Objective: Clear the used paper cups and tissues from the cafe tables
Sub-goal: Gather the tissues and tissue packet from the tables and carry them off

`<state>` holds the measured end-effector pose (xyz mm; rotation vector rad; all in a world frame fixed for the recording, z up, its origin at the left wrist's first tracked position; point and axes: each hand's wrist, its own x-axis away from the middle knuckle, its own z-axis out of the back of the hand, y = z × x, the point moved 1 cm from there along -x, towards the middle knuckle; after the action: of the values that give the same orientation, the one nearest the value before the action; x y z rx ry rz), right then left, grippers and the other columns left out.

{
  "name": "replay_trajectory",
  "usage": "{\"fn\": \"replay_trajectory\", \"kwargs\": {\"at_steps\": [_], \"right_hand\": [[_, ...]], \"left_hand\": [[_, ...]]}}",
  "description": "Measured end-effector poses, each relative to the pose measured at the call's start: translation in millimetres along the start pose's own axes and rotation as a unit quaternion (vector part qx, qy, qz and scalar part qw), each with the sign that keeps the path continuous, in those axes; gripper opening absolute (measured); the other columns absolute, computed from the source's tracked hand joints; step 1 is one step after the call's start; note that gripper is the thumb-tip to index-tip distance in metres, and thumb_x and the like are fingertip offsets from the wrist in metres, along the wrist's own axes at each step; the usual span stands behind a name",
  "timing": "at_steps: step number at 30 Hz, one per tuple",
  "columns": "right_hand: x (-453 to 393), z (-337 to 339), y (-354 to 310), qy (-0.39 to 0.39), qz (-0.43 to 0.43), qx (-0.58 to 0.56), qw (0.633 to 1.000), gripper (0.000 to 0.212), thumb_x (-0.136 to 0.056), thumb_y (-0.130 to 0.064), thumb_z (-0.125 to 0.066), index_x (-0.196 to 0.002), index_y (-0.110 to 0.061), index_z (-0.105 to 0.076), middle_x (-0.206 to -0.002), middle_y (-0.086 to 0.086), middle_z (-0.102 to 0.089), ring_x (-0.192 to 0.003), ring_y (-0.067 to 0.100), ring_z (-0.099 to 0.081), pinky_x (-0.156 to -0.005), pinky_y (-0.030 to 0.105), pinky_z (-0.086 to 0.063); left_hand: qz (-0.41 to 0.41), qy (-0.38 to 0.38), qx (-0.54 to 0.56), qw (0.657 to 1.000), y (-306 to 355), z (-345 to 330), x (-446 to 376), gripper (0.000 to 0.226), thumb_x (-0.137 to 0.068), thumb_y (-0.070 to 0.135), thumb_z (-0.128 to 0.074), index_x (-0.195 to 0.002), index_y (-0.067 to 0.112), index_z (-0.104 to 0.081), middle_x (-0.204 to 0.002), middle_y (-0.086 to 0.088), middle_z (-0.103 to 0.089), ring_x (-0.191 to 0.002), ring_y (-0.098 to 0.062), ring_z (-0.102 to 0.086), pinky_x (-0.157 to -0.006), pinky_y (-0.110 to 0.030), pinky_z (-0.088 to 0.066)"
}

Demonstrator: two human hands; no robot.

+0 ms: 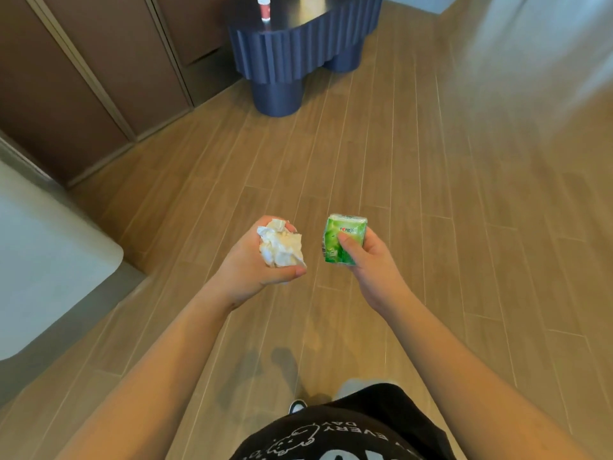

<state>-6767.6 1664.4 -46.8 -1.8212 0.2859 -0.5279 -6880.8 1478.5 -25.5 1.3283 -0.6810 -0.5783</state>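
Observation:
My left hand [252, 270] is held out over the wooden floor, palm up, closed around a wad of crumpled white tissues [280, 247]. My right hand [368, 260] grips a small green tissue pack [343, 237], thumb across its front. Far ahead, a red and white paper cup [264, 7] stands on the glossy top of a dark blue fluted table [298, 41]. Both hands are well short of that table.
Brown cabinet panels [83, 78] line the left wall. A pale rounded tabletop [43, 260] juts in at the left edge. Wood plank floor [431, 194] stretches ahead and right. A pale blurred surface [547, 44] sits at the upper right. My shoe [297, 406] shows below.

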Motion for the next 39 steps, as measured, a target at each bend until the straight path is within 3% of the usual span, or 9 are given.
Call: {"fn": "replay_trajectory", "kwargs": {"at_steps": [6,11,17,22,27,30,33,36,39], "right_hand": [[-101.8,22.7,-11.7,-0.002,-0.009,0.001,1.000,0.022,-0.103,-0.017,-0.056,-0.123,-0.023,-0.064,-0.114,0.001,-0.075,-0.107,0.019,-0.071,-0.090,0.034,-0.056],[-204.7,47.3,-40.1,-0.013,-0.014,-0.006,1.000,0.022,-0.103,-0.016,-0.055,-0.119,-0.027,-0.065,-0.114,-0.002,-0.076,-0.107,0.015,-0.071,-0.088,0.029,-0.056],[-319.2,76.8,-92.1,-0.029,-0.002,0.006,1.000,0.021,-0.103,-0.015,-0.055,-0.120,-0.024,-0.065,-0.110,-0.003,-0.075,-0.103,0.014,-0.071,-0.089,0.030,-0.057],[-388.3,87.0,-107.1,-0.037,-0.008,0.006,0.999,0.022,-0.103,-0.017,-0.056,-0.123,-0.022,-0.064,-0.111,-0.002,-0.075,-0.103,0.013,-0.071,-0.085,0.027,-0.056],[-457.6,84.4,-109.9,-0.040,-0.023,0.012,0.999,0.022,-0.103,-0.019,-0.056,-0.123,-0.025,-0.065,-0.113,-0.003,-0.076,-0.104,0.013,-0.071,-0.084,0.027,-0.056],[-508.7,73.0,-114.0,-0.053,-0.022,0.028,0.998,0.023,-0.103,-0.020,-0.056,-0.124,-0.027,-0.065,-0.115,-0.001,-0.075,-0.107,0.015,-0.071,-0.087,0.029,-0.056],[-566.1,54.9,-123.1,-0.052,-0.019,0.037,0.998,0.022,-0.103,-0.019,-0.056,-0.122,-0.027,-0.065,-0.115,-0.001,-0.075,-0.107,0.016,-0.071,-0.092,0.034,-0.056],[-623.4,33.1,-138.1,-0.044,-0.020,0.033,0.998,0.022,-0.103,-0.018,-0.057,-0.121,-0.025,-0.065,-0.114,0.000,-0.076,-0.106,0.017,-0.071,-0.096,0.037,-0.055],[-673.7,14.5,-151.9,-0.038,-0.018,0.026,0.999,0.023,-0.102,-0.017,-0.057,-0.123,-0.022,-0.064,-0.115,0.001,-0.075,-0.107,0.018,-0.071,-0.096,0.036,-0.056]], "left_hand": [[0.016,0.046,-0.053,0.997,-1.0,12.9,-101.6,0.040,-0.069,0.022,-0.091,-0.098,0.039,-0.068,-0.091,0.014,-0.074,-0.083,-0.001,-0.071,-0.066,-0.017,-0.054],[0.027,0.076,-0.059,0.995,9.9,15.7,-204.2,0.036,-0.079,0.008,-0.086,-0.105,0.027,-0.070,-0.086,0.009,-0.076,-0.077,-0.006,-0.072,-0.065,-0.017,-0.053],[0.027,0.094,-0.061,0.993,40.0,11.2,-324.5,0.023,-0.071,0.014,-0.072,-0.094,0.018,-0.076,-0.087,-0.004,-0.079,-0.078,-0.012,-0.076,-0.062,-0.019,-0.056],[0.023,0.113,-0.044,0.992,48.6,22.0,-400.3,0.023,-0.071,0.010,-0.066,-0.091,0.018,-0.076,-0.096,0.000,-0.079,-0.086,-0.020,-0.077,-0.069,-0.029,-0.060],[0.030,0.167,0.025,0.985,41.8,47.7,-466.2,0.036,-0.074,-0.002,-0.060,-0.081,0.031,-0.071,-0.083,-0.001,-0.075,-0.086,-0.030,-0.078,-0.061,-0.032,-0.060],[0.023,0.186,0.006,0.982,35.9,76.4,-511.9,0.044,-0.079,-0.004,-0.060,-0.083,0.039,-0.070,-0.081,0.004,-0.075,-0.075,-0.023,-0.076,-0.054,-0.026,-0.057],[0.028,0.193,-0.022,0.981,30.8,112.3,-561.7,0.039,-0.081,0.003,-0.070,-0.088,0.042,-0.069,-0.077,0.007,-0.074,-0.058,-0.010,-0.062,-0.048,-0.023,-0.050],[0.037,0.192,-0.024,0.980,33.4,147.1,-609.2,0.037,-0.084,0.009,-0.077,-0.087,0.045,-0.070,-0.080,0.015,-0.072,-0.060,-0.004,-0.058,-0.049,-0.021,-0.047],[0.050,0.185,-0.030,0.981,46.7,178.2,-655.0,0.021,-0.074,0.030,-0.079,-0.084,0.047,-0.071,-0.085,0.023,-0.072,-0.063,0.003,-0.060,-0.048,-0.018,-0.046]]}}
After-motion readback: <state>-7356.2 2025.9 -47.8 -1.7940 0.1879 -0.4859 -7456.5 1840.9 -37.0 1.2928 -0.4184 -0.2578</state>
